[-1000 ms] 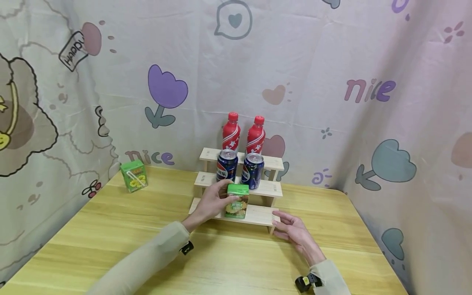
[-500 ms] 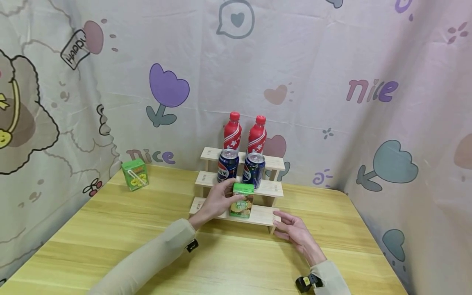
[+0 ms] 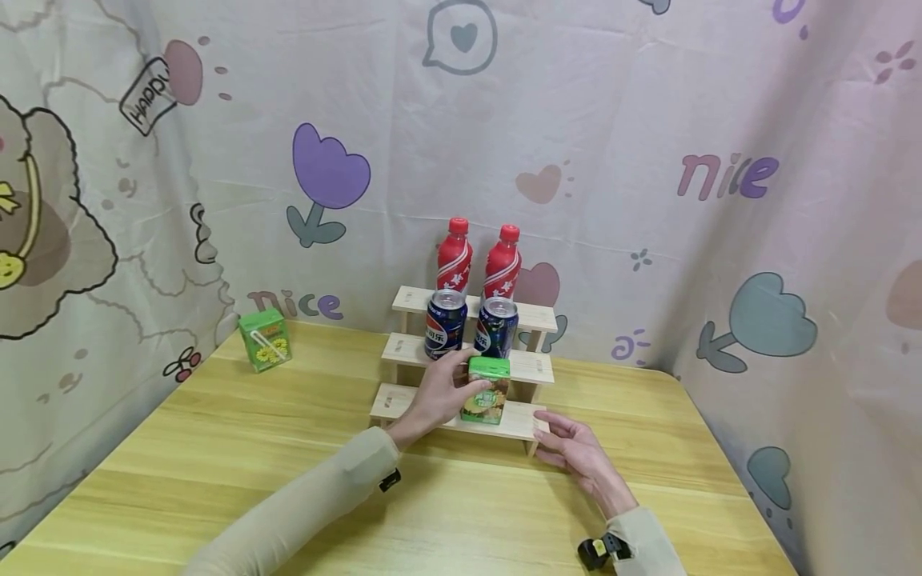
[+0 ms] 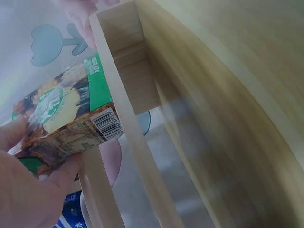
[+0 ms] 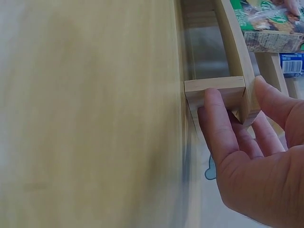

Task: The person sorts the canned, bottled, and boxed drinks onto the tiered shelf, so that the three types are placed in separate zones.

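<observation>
My left hand pinches a green drink carton between thumb and fingers. The carton stands upright at the bottom step of a three-tier wooden display stand, right of the step's middle. In the left wrist view, the carton's barcode end lies against the step's edge. My right hand holds the right end of that step; in the right wrist view the thumb is on the board and a finger presses the end leg. Two blue cola cans stand on the middle step, close behind the left hand.
Two red-labelled bottles stand on the top step. Another green drink carton with a straw on its side stands at the table's back left. Printed curtains hang behind and beside the wooden table.
My left hand has slid the drink carton to the right along the bottom step. The right hand keeps its place at the step's end.
</observation>
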Tool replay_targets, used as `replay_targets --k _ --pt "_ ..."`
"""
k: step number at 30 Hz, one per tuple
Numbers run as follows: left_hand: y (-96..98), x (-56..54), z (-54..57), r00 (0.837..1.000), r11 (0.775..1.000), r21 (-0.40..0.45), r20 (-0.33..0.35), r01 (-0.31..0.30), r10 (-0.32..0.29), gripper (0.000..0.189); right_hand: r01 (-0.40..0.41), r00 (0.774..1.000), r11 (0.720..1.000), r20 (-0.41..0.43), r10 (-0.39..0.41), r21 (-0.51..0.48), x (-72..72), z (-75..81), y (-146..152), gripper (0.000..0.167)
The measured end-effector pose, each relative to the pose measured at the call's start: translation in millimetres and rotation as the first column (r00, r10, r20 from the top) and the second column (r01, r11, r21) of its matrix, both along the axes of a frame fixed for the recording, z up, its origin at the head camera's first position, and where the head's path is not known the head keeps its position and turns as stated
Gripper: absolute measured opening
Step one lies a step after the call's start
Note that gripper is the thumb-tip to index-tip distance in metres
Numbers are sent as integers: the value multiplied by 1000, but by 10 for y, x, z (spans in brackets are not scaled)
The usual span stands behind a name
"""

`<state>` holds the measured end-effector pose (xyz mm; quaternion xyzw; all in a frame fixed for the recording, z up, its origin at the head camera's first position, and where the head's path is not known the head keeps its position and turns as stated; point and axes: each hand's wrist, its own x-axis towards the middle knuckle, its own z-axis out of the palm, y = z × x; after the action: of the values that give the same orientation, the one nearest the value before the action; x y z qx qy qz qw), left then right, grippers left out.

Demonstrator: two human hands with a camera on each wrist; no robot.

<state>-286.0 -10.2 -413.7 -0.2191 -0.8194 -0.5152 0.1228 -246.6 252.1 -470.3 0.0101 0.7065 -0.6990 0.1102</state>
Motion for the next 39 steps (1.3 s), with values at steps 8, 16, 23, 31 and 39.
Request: replay_targets --k 8,16,23,31,39 --pt "31 -3 -7 999 1000 -13 -39 -16 16 50 -1 1000 1000 -3 1 -2 -6 15 9 56" --pt "49 -27 -3 1000 1000 -11 -18 -2 2 52 -2 1000 1000 -13 2 2 24 47 17 57" --pt "41 -21 -12 1000 1000 -3 -6 0 0 53 5 1000 1000 -7 -5 -3 15 21 16 57" --pt "23 -23 -23 999 999 42 36 22 -24 52 11 1000 1000 -9 -11 -6 16 4 3 57" --pt "-57 -46 -2 999 997 80 48 18 -22 58 12 1000 1000 -9 -12 0 31 18 -4 57"
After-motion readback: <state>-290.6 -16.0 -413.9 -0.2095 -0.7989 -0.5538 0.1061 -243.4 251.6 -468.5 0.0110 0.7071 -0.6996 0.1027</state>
